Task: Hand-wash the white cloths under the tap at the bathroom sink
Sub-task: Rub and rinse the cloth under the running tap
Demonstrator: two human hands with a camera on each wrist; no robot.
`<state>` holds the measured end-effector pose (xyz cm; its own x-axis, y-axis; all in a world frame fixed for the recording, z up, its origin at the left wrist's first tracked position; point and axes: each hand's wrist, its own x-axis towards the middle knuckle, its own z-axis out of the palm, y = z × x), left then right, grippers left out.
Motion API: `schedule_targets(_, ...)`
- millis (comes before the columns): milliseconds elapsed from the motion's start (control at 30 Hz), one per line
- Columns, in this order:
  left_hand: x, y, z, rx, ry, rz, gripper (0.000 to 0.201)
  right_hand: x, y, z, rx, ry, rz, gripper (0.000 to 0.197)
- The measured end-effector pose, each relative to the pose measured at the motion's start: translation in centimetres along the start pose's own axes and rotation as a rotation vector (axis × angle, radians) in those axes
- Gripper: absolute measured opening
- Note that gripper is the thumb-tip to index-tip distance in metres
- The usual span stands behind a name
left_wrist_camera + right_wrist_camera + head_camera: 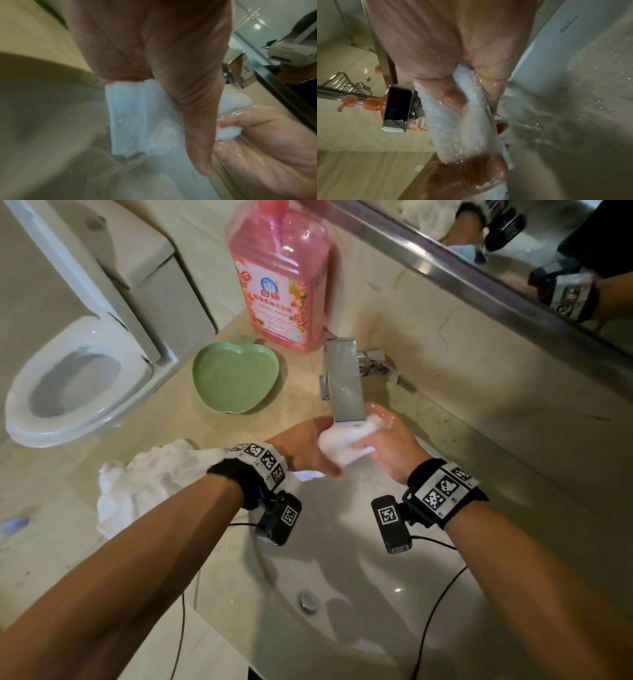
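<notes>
Glossy sink (359, 594); hands wring nubbly wet cloth (337, 445).

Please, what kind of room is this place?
Most likely a home or hotel bathroom: a toilet stands beside the counter, a sink with a metal tap is set into it, and a mirror hangs above.

Two hands meet under the tap: the left hand (301, 448) and the right hand (394, 448), both gripping one wet white cloth (342, 443). One square chrome tap (342, 381) hangs just above that grip. One heap of white cloths (147, 481) lies left of the grip; how many it holds cannot be told. Beyond the grip stand one pink detergent bottle (279, 275) and one green apple-shaped dish (234, 376). One toilet (78, 381) sits far left.
</notes>
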<state>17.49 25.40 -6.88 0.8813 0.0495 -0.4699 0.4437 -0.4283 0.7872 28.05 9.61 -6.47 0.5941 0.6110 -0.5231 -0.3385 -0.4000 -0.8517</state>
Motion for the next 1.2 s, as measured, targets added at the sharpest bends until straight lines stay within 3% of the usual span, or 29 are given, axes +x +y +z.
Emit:
schedule_targets(67, 0.9, -0.3, 0.8, -0.014, -0.045, -0.066, 0.073, -0.4, 0.0, -0.4, -0.007, -0.026, -0.063, 0.025)
schedule_targets(100, 1.3, -0.4, 1.3, -0.003, -0.072, -0.066, 0.067, -0.5, 0.1, -0.7, -0.056, -0.022, -0.081, 0.029)
schedule_targets(133, 1.8, -0.5, 1.6, 0.03, -0.086, -0.034, 0.06, -0.5, 0.2, -1.0, -0.11, -0.019, -0.106, 0.045)
schedule_targets(200, 2.5, -0.4, 2.0, 0.144, -0.012, 0.003, 0.046, -0.4, 0.4, -1.9, -0.215, -0.024, -0.12, 0.053)
schedule_targets(300, 3.1, -0.5, 1.9, 0.31, 0.194, -0.038, 0.037, -0.3, 0.6, -3.1, -0.254, -0.095, 0.006, 0.037)
schedule_targets(400, 3.2, -0.1, 1.9, 0.422, 0.162, -0.02, 0.039, -0.2, 1.1, -2.6, -0.247, -0.133, 0.176, 0.05)
schedule_targets(500, 3.0, 0.5, 2.2, 0.664, 0.162, 0.06, 0.047, 0.1, 1.5, -0.5, -0.416, -0.15, 0.151, 0.073)
schedule_targets(633, 3.2, 1.0, 2.5, 0.916, 0.148, -0.015, 0.032, 0.9, 1.8, 1.0, -0.857, -0.115, -0.005, 0.056)
schedule_targets(767, 3.6, 1.0, 3.1, 0.918, 0.134, -0.181, 0.033, 1.0, 1.6, 1.5, -1.16, -0.083, -0.207, 0.021)
schedule_targets(933, 4.2, 2.1, 3.6, 0.792, 0.183, -0.153, 0.018, 1.2, 1.7, 0.7, -1.33, -0.032, -0.331, 0.021)
schedule_targets(1067, 4.4, 0.9, 4.1, 0.855, 0.098, -0.178, 0.033, 1.3, 1.6, 0.3, -1.267, -0.063, -0.275, 0.025)
schedule_targets(1200, 4.5, 0.8, 3.4, 0.775, 0.062, -0.015, 0.04, 1.7, 1.7, 0.3, -1.207, -0.071, -0.228, 0.017)
